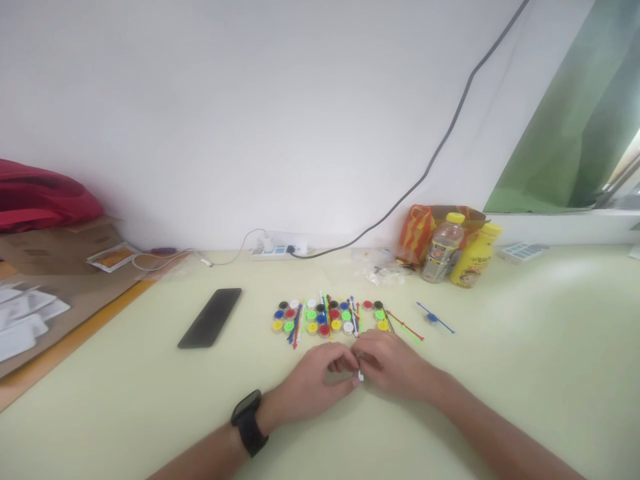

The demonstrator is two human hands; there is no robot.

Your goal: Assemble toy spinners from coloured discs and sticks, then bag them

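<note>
My left hand [320, 375], with a black watch on its wrist, meets my right hand [395, 363] just in front of the rows of small parts. Pinched between the fingertips of both hands is a small white plastic piece [361, 377]; the fingers cover most of it. Beyond the hands lie several round discs in black, white, blue, green, yellow and red, such as a red disc [325, 330]. Thin coloured arrow pointers [299, 323] lie in bunches among them. Off to the right, a blue arrow pointer [444, 323] sits on a blue disc [431, 318], apart from the rest.
A black phone [210, 319] lies left of the discs. Along the wall are a power strip [279, 248], a clear plastic bag [385, 267], a drink bottle [444, 250] and a yellow bottle [475, 257]. A cardboard box [60, 247] and white packets [27, 310] occupy the left side.
</note>
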